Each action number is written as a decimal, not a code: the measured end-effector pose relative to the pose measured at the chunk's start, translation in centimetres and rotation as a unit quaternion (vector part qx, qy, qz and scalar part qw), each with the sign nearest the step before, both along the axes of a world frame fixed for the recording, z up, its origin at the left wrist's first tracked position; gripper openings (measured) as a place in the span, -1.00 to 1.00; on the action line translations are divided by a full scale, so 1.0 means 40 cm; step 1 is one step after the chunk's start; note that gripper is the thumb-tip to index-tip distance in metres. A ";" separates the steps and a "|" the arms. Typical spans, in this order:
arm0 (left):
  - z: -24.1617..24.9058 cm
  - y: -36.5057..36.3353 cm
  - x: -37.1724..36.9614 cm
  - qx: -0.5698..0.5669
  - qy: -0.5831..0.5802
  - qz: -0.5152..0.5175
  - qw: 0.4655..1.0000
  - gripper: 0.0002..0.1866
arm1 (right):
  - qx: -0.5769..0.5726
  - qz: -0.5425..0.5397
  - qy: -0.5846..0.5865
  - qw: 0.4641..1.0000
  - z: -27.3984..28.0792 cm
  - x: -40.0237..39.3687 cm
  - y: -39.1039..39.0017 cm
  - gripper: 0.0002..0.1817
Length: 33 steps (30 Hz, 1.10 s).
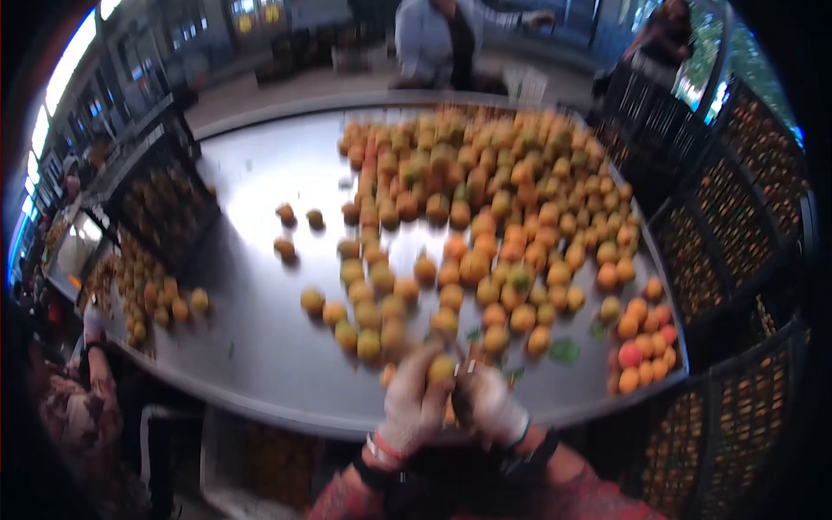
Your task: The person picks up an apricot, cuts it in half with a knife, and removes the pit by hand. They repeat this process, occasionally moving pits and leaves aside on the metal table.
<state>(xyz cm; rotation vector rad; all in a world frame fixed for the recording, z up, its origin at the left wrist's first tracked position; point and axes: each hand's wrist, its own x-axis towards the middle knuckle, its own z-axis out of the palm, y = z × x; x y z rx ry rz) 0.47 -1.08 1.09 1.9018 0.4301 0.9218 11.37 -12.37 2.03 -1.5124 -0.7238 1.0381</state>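
Observation:
My left hand [412, 397], in a whitish glove, closes around a yellow-green apricot [440, 368] at the table's near edge. Beside it, my gloved right hand [496, 403] is closed on a dark object [464, 399] with a bright glint at its top; blur hides what kind of thing it is. The two hands nearly meet. Just beyond them, loose apricots [368, 314] lie on the metal table [260, 347], and a green leaf [564, 351] rests to the right.
A large apricot heap [485, 165] covers the far right. Riper orange apricots [641, 347] gather in the near right corner. Stacked black crates [719, 225] of fruit line the right side. A tilted crate [165, 199] stands left, near another person's arm [100, 364]. Someone [433, 43] stands across the table.

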 end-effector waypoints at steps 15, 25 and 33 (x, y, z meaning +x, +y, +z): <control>-0.013 0.014 0.031 -0.591 -0.267 -0.190 0.737 -0.47 | 0.059 -0.048 -0.242 0.967 0.005 -0.003 -0.025 -0.76; -0.005 0.013 0.035 -0.552 -0.271 -0.203 0.762 -0.44 | 0.079 -0.033 -0.362 0.928 -0.005 -0.015 -0.012 -0.78; 0.028 0.027 0.027 -0.497 -0.200 -0.198 0.821 -0.53 | 0.081 -0.045 -0.411 0.907 -0.026 -0.012 -0.001 -0.82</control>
